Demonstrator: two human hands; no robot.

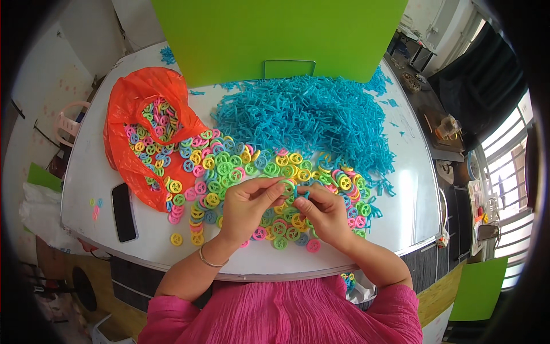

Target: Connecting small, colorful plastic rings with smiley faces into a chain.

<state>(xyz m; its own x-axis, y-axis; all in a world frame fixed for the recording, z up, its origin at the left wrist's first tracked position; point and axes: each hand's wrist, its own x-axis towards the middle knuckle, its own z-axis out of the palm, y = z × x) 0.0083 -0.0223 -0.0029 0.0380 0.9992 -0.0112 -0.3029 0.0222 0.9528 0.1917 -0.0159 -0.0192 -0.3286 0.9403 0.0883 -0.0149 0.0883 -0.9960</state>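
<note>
My left hand [254, 203] pinches a small green plastic ring [288, 187] with spokes, like a toy wheel. Close against it, my right hand [325, 212] is closed on a small blue plastic piece [302, 196] with thin prongs. The two parts meet between my fingertips; whether they are joined I cannot tell. Below and around both hands lie loose wheels [279, 229] in green, yellow, pink and blue. Beyond them rises a large heap of blue plastic pieces [303, 112].
An orange-red plastic bag [123, 114] full of wheels lies at the left, spilling toward the middle. A dark phone [124, 212] rests near the left edge of the white table [154, 246]. A bright green board [281, 34] stands behind the blue heap.
</note>
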